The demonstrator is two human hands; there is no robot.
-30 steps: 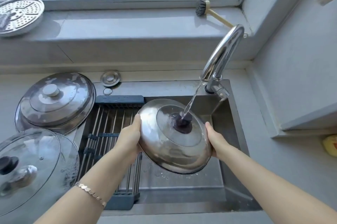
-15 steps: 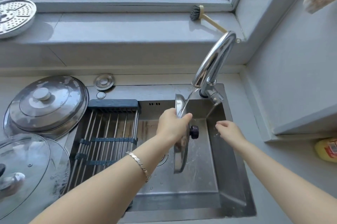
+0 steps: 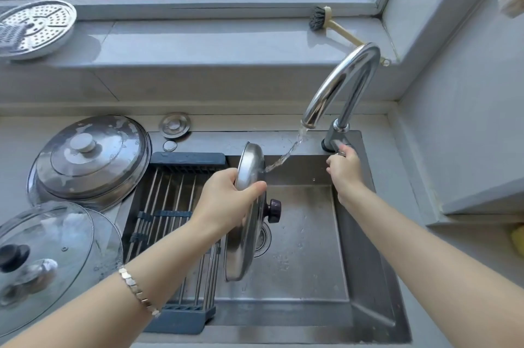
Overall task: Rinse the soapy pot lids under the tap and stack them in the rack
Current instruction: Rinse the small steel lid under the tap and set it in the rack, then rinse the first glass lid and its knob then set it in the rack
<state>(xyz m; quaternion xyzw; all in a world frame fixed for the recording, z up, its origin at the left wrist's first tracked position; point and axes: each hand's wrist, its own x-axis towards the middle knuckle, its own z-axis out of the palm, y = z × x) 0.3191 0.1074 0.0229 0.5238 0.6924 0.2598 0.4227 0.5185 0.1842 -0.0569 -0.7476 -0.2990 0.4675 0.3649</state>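
My left hand (image 3: 226, 203) grips the rim of a steel pot lid (image 3: 245, 237) with a dark knob (image 3: 273, 210), held on edge over the sink (image 3: 312, 262). Water runs from the chrome tap (image 3: 340, 84) onto the lid's upper part. My right hand (image 3: 343, 169) is closed on the tap's lever at its base. The roll-up rack (image 3: 170, 200) lies over the left side of the sink, bare of lids. On the counter to the left lie a soapy steel lid (image 3: 90, 157) and glass lids (image 3: 48, 257).
A perforated steamer plate (image 3: 34, 27) and a dish brush (image 3: 329, 21) rest on the window sill. A sink plug (image 3: 174, 125) lies behind the rack. A yellow object (image 3: 517, 237) shows at the right edge. A wall stands close on the right.
The lid went from flat between both hands to on edge in my left hand alone. My right hand let go and moved up to the tap lever.
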